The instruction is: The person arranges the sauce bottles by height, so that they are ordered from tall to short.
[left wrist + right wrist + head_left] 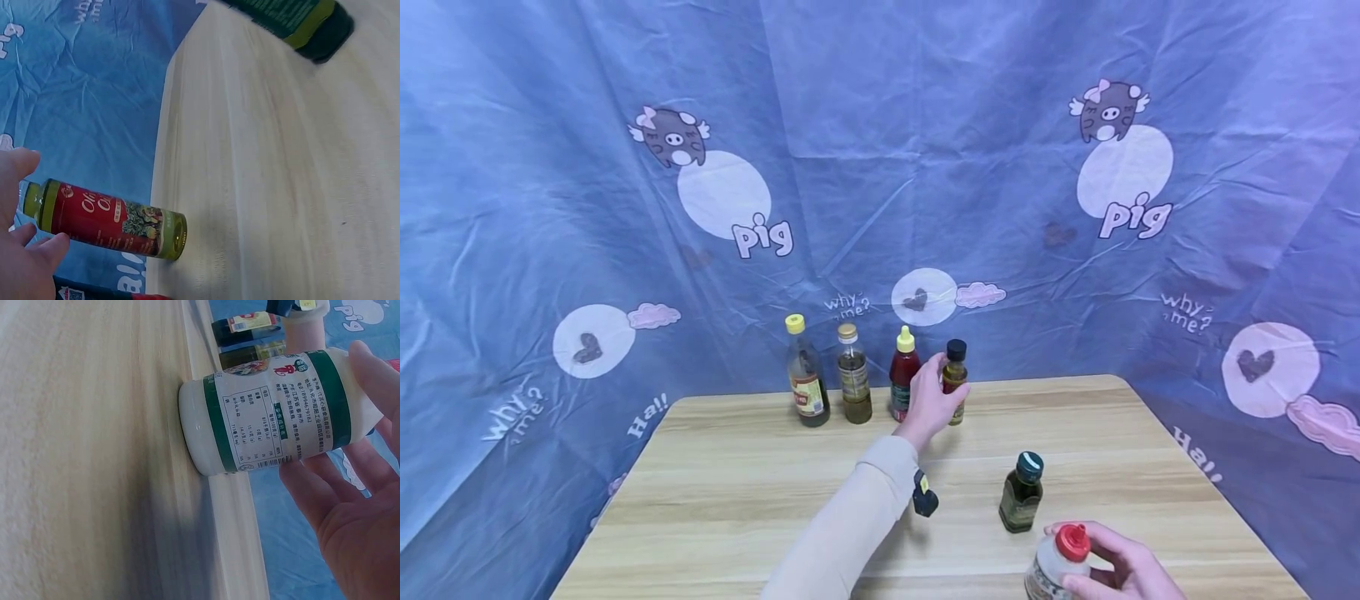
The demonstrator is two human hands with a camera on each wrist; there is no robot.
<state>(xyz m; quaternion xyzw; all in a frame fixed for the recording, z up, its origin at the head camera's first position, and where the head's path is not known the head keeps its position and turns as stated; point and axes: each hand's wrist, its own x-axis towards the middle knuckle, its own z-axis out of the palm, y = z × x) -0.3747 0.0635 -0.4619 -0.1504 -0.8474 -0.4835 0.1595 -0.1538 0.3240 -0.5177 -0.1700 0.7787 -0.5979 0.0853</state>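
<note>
At the back of the table, my left hand [929, 405] is around a small olive oil bottle [955, 377] with a black cap. Its red label [100, 215] faces the left wrist camera; the fingers lie by one side of the bottle, and the thumb stands a little off its neck. Near the front right, my right hand [1126, 560] grips a white plastic bottle [1047, 575] with a red nozzle cap, thumb on one side and fingers on the other. The printed label with green bands [275, 412] shows in the right wrist view, its base right at the tabletop.
A red sauce bottle [904, 371] with a yellow tip stands just left of the olive oil. Further left are an amber bottle [854, 383] and a dark yellow-capped bottle [806, 379]. A square dark green bottle [1021, 498] stands between the hands. Blue cloth [850, 208] hangs behind.
</note>
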